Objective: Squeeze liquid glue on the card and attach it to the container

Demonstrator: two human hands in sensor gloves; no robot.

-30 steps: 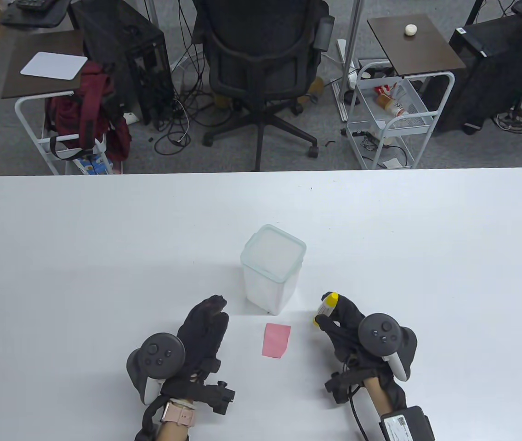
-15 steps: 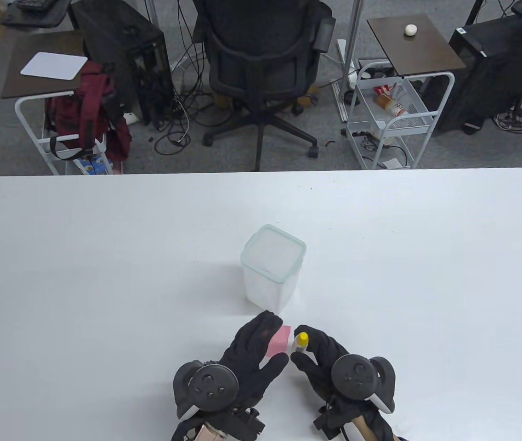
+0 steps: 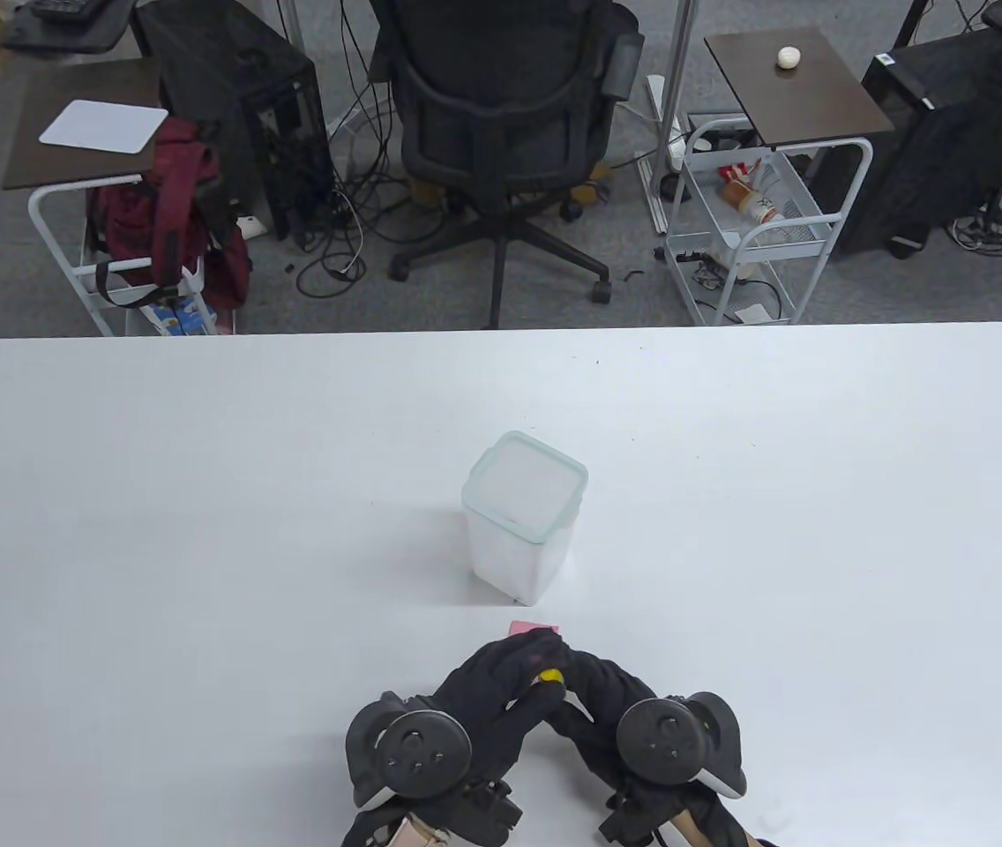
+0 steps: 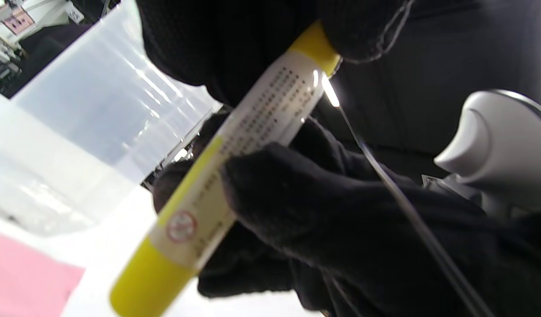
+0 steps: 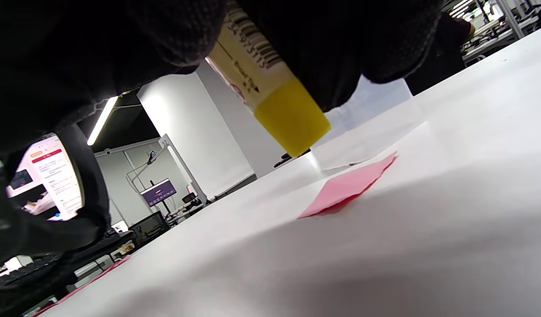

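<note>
The glue tube (image 3: 549, 678) is white with yellow ends; only its yellow top shows between my hands in the table view. My right hand (image 3: 587, 690) grips the tube's body (image 4: 253, 127), lower yellow end (image 5: 292, 119) above the table. My left hand (image 3: 529, 663) pinches the upper yellow end (image 4: 314, 44). The pink card (image 3: 534, 628) lies flat on the table, mostly hidden under my hands, and shows in the right wrist view (image 5: 345, 187). The clear lidded container (image 3: 523, 520) stands just beyond the card.
The white table (image 3: 201, 494) spreads wide on both sides of the container. Beyond its far edge stand an office chair (image 3: 501, 115), a white cart (image 3: 757, 221) and side tables on the floor.
My right hand brought the glue tube left and toward me, over the card. My left hand moved right, passed over the card, and now pinches the tube's yellow top.
</note>
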